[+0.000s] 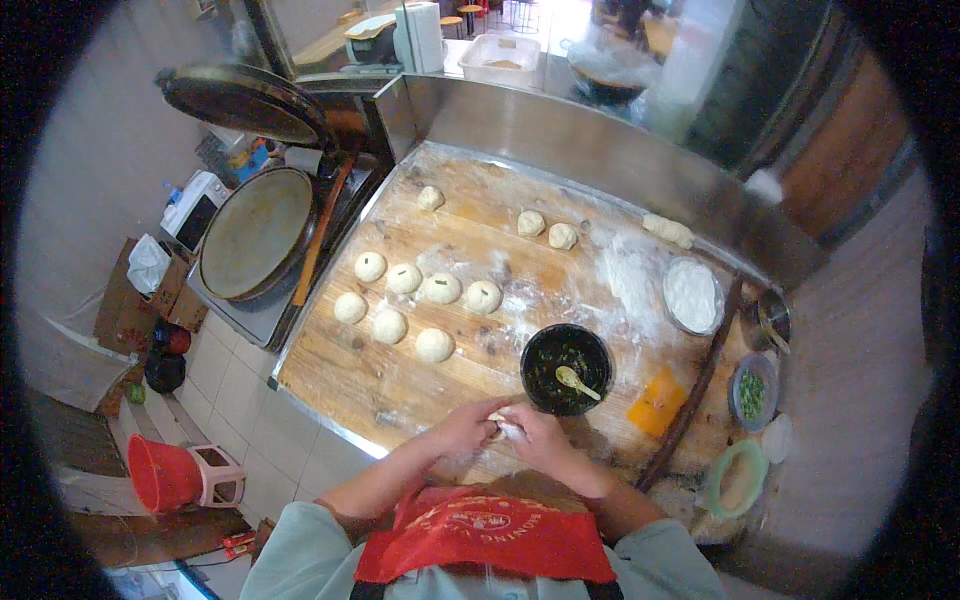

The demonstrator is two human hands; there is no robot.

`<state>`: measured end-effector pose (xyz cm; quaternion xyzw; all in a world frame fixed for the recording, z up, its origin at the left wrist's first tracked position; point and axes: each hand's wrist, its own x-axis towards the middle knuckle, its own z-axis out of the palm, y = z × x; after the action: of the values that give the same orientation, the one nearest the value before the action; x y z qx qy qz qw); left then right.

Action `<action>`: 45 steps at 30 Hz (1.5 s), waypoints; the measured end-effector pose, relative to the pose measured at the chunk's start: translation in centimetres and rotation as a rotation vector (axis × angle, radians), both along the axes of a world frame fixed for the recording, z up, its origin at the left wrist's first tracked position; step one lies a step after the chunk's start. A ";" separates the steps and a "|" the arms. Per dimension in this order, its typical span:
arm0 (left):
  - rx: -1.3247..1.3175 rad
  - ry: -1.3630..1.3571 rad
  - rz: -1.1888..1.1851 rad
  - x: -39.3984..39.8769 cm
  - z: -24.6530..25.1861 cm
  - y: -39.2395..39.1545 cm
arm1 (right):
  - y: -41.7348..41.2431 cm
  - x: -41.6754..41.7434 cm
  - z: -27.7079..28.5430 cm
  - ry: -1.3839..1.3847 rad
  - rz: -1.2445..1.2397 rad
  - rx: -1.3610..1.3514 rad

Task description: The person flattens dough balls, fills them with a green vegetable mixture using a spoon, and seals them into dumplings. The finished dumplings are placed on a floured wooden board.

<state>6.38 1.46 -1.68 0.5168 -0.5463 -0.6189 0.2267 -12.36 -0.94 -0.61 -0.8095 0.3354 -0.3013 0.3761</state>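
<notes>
Both my hands meet low over the floured wooden board, close to its near edge. My left hand and my right hand hold a small piece of dough between them, mostly covered by the fingers. Just beyond my right hand stands a black bowl with green bits and a pale spoon in it. Several round dough balls lie in two rows to the left, the farther row topped with green pieces. Smaller dough lumps sit farther back.
At the right are a bowl of white flour, a dough roll, an orange sheet, a long dark rod, a bowl of chopped greens and a green-rimmed bowl. A round griddle with raised lid stands left. Metal walls edge the back.
</notes>
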 end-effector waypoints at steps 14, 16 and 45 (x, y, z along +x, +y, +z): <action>0.321 0.899 0.548 -1.5 1.7 0.3 | -0.2 0.4 0.0 -0.172 -0.175 0.514; 0.351 0.822 0.591 -1.7 1.8 0.2 | -0.1 1.0 2.6 -0.081 -0.184 0.372; 0.409 0.760 0.653 -2.9 1.2 0.4 | -0.4 0.2 2.1 0.051 -0.078 0.158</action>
<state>3.52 1.83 -0.48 0.4330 -0.1051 -0.7533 0.4838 -12.17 -1.30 1.53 -0.7710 0.3991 -0.2676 0.4179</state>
